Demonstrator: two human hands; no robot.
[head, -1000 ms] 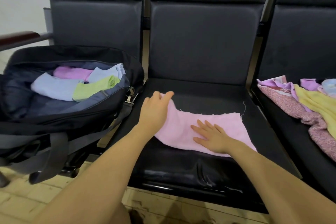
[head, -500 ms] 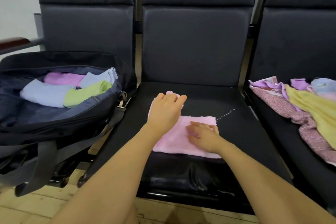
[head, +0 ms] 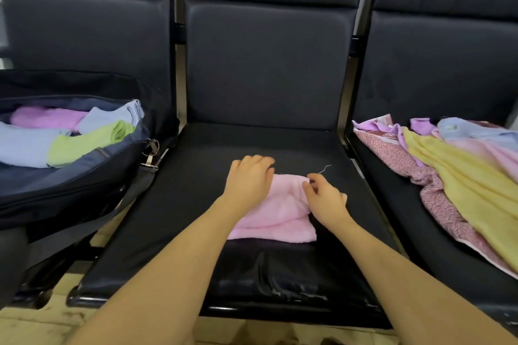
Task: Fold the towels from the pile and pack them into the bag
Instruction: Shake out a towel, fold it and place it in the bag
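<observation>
A pink towel [head: 280, 218] lies folded into a small block on the middle black seat [head: 196, 204]. My left hand [head: 248, 179] rests on its far left part with the fingers slightly bent. At the towel's far right corner, my right hand [head: 325, 199] has curled fingers that seem to pinch the edge. A loose thread trails from that corner. The open black bag [head: 84, 190] on the left seat holds folded purple, light blue and green towels [head: 84, 140]. The pile of unfolded towels [head: 454, 176] lies on the right seat.
Three black padded seats stand in a row with upright backrests behind them. The bag's strap and metal clip [head: 150, 154] hang at the gap between the left and middle seats. A worn floor shows below the seat's front edge.
The pink towel went from spread wide to folded over into a narrower block. My right hand carried its right end leftward, then shifted to the new right edge. The left hand stayed on the towel.
</observation>
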